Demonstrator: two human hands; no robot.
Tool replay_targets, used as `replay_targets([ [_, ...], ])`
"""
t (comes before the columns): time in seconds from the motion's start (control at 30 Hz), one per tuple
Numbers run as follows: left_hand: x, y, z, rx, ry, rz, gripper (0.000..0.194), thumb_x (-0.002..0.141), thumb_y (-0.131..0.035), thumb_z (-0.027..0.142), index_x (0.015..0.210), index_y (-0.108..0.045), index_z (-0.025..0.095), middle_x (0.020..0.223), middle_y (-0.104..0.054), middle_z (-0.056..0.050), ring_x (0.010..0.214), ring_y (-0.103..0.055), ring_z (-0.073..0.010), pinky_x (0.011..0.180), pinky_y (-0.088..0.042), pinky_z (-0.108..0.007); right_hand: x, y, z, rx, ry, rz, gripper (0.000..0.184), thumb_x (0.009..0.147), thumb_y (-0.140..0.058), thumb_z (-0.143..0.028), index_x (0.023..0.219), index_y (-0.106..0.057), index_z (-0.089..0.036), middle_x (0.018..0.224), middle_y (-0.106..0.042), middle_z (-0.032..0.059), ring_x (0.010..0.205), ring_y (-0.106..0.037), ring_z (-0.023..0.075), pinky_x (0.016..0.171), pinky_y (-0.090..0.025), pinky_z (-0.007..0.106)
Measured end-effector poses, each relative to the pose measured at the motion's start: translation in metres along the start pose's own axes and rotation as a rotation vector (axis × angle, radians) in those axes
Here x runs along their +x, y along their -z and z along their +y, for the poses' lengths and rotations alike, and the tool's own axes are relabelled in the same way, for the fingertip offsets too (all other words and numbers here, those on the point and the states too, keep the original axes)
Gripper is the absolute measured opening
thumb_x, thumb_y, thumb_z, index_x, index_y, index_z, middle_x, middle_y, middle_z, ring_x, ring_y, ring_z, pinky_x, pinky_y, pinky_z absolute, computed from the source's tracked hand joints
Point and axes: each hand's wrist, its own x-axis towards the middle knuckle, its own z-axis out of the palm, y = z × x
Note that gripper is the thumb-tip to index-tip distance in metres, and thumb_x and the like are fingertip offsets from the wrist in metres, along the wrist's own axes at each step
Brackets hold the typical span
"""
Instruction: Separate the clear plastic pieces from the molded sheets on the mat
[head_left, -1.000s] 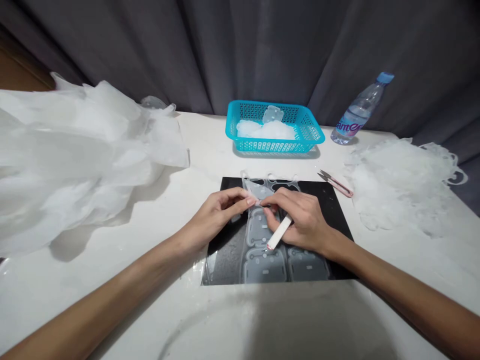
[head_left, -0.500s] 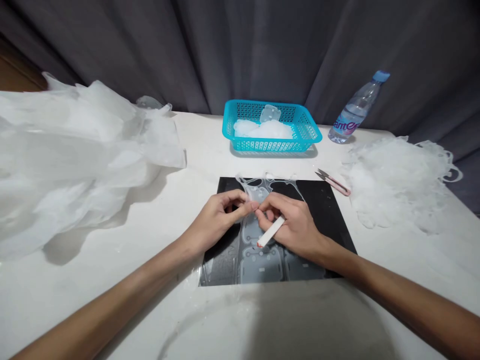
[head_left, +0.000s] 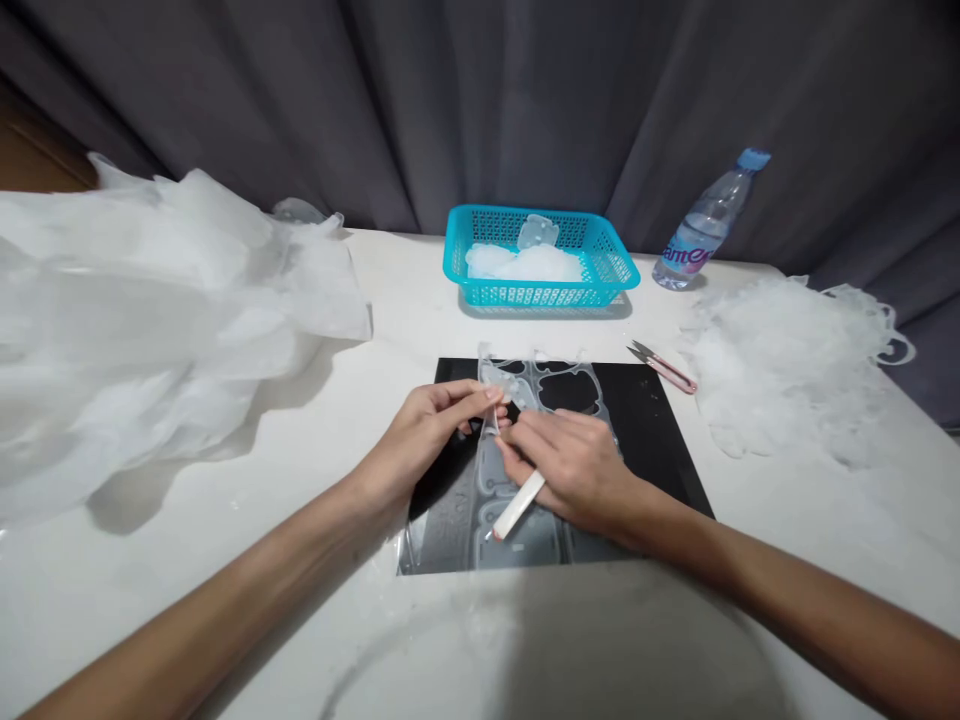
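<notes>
A translucent, rubbery sheet with moulded rounded shapes lies over a black mat. My left hand pinches a raised part of this sheet near its far left side between thumb and fingers. Close beside it, my right hand is curled around a white stick-shaped tool with a reddish end pointing toward me. The right fingertips meet the sheet just below the left ones; what exactly they pinch is hidden. Toward the far end, the sheet has open cut-out outlines showing the black mat.
Behind the mat stands a blue basket holding translucent pieces. Pink-handled thread snips lie at the mat's far right corner, near a water bottle. Piles of translucent sheets and scraps flank the work area on the white table.
The raised part of the sheet has come up between my hands. My right hand has shifted slightly left and toward me, and the white tool's reddish end has dropped nearer to me.
</notes>
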Motion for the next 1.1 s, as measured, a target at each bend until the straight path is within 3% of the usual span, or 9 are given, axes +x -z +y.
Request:
replay_targets([
  [0.13, -0.004, 0.004, 0.004, -0.133, 0.104, -0.047, 0.030, 0.086, -0.080, 0.045, 0.076, -0.076, 0.017, 0.084, -0.071, -0.004, 0.071, -0.057, -0.0143, 0.067, -0.039, -0.025, 0.000, 0.005, 0.003, 0.214, -0.244, 0.114, 0.006, 0.100, -0.063, -0.019, 0.095, -0.064, -0.019, 0.070, -0.060, -0.0032, 0.057, -0.057, 0.0098, 0.058, -0.044, 0.025],
  [0.3, -0.006, 0.005, 0.005, -0.168, 0.141, -0.072, 0.034, 0.088, -0.079, 0.047, 0.075, -0.072, 0.016, 0.078, -0.067, -0.002, 0.065, -0.054, -0.0117, 0.063, -0.037, -0.024, 0.000, 0.007, 0.008, 0.292, -0.349, 0.175, 0.012, 0.094, -0.070, -0.020, 0.103, -0.063, -0.020, 0.082, -0.061, 0.0002, 0.070, -0.062, 0.0131, 0.061, -0.049, 0.025],
  [0.5, -0.006, 0.005, 0.008, -0.137, 0.125, -0.112, 0.033, 0.087, -0.079, 0.046, 0.072, -0.070, 0.018, 0.070, -0.063, 0.000, 0.062, -0.053, -0.0137, 0.064, -0.039, -0.028, -0.001, 0.008, 0.012, 0.272, -0.304, 0.146, 0.012, 0.100, -0.066, -0.019, 0.110, -0.071, -0.021, 0.094, -0.068, 0.0056, 0.084, -0.068, 0.0166, 0.072, -0.056, 0.029],
  [0.9, -0.006, 0.010, 0.007, -0.073, 0.152, -0.162, 0.032, 0.090, -0.074, 0.049, 0.078, -0.069, 0.019, 0.077, -0.065, -0.002, 0.069, -0.058, -0.0175, 0.067, -0.044, -0.031, 0.000, 0.009, 0.010, 0.200, -0.232, 0.217, 0.007, 0.099, -0.067, -0.017, 0.102, -0.074, -0.019, 0.086, -0.067, 0.0050, 0.077, -0.066, 0.0162, 0.067, -0.055, 0.029],
  [1.1, -0.006, 0.011, 0.006, 0.001, 0.049, -0.172, 0.031, 0.094, -0.071, 0.047, 0.080, -0.067, 0.020, 0.081, -0.059, -0.001, 0.076, -0.055, -0.0169, 0.071, -0.045, -0.029, -0.004, 0.009, 0.012, 0.179, -0.194, 0.203, 0.012, 0.100, -0.066, -0.016, 0.108, -0.074, -0.020, 0.091, -0.068, 0.0056, 0.080, -0.065, 0.0163, 0.070, -0.055, 0.030],
])
